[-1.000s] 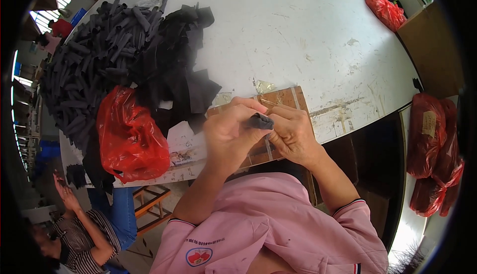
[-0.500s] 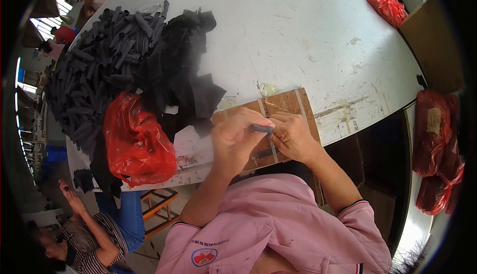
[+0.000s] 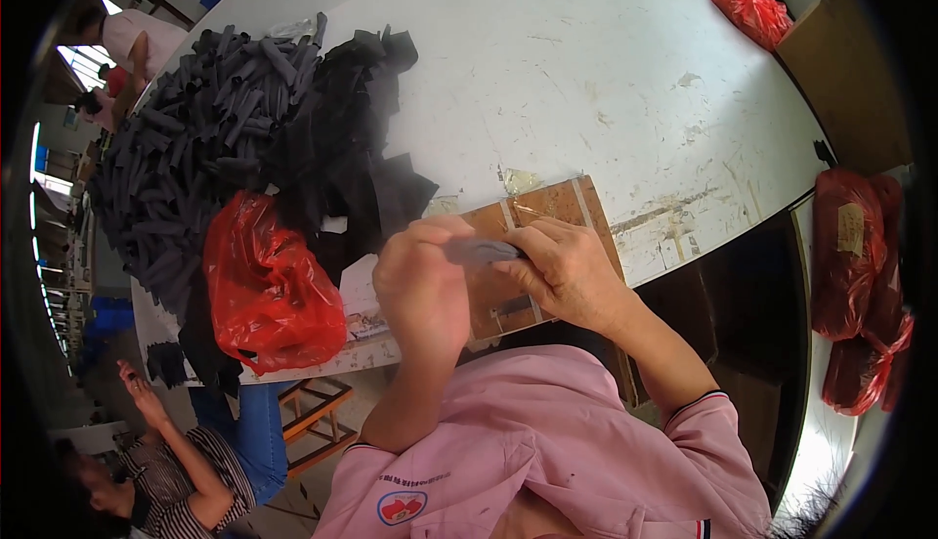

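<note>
A dark grey rolled piece of fabric (image 3: pixel 481 252) stretches between my two hands, slightly blurred. My right hand (image 3: pixel 569 270) pinches its right end between thumb and fingers. At the other end is my left hand (image 3: pixel 422 280), smeared by motion, its curled fingers closed about the fabric. Both hands are above a brown wooden board (image 3: pixel 557 203) with pale strips across it, lying at the table's near edge. To the left rises a large heap of similar dark grey fabric rolls (image 3: pixel 186 163), and beside it flat black fabric pieces (image 3: pixel 342 129).
A red plastic bag (image 3: pixel 269 290) sits on the white table (image 3: pixel 586 70) left of my hands. Red wrapped bundles (image 3: pixel 850 256) stand at the right, below a cardboard box (image 3: pixel 848 80). A seated co-worker in a striped top (image 3: pixel 195 480) is at lower left, near a wooden stool (image 3: pixel 315 422).
My left hand has moved left, away from my right hand. More of the grey fabric roll now shows between them. My right hand's grip has turned slightly.
</note>
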A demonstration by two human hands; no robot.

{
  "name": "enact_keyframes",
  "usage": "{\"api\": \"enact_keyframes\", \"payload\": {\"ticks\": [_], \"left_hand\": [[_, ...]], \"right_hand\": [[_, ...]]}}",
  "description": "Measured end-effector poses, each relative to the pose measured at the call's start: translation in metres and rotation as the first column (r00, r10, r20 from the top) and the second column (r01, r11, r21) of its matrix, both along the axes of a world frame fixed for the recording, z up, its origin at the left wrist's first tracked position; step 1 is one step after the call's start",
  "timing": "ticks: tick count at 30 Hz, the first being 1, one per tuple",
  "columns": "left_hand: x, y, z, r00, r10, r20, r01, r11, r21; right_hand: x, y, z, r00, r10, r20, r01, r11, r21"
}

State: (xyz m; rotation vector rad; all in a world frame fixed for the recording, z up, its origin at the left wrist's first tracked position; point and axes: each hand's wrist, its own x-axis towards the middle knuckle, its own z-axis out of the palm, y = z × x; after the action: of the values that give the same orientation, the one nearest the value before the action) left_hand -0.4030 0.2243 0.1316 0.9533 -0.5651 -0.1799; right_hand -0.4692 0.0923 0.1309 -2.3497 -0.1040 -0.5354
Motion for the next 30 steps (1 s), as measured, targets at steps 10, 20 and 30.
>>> {"api": "enact_keyframes", "payload": {"ticks": [10, 20, 30], "left_hand": [[0.008, 0.012, -0.008, 0.994, 0.012, -0.107, -0.012, 1.0, 0.001], [0.013, 0.017, -0.052, 0.928, 0.37, 0.04, -0.344, 0.811, 0.474], [0.102, 0.051, -0.105, 0.657, 0.316, 0.684, -0.717, -0.018, 0.697]], "right_hand": [[-0.001, 0.004, -0.01, 0.999, -0.008, 0.045, 0.011, 0.998, -0.067], [0.0, -0.009, 0.037, 0.989, 0.146, 0.008, -0.137, 0.906, 0.4], [-0.138, -0.041, -0.106, 0.69, -0.607, -0.394, 0.651, 0.283, 0.704]]}}
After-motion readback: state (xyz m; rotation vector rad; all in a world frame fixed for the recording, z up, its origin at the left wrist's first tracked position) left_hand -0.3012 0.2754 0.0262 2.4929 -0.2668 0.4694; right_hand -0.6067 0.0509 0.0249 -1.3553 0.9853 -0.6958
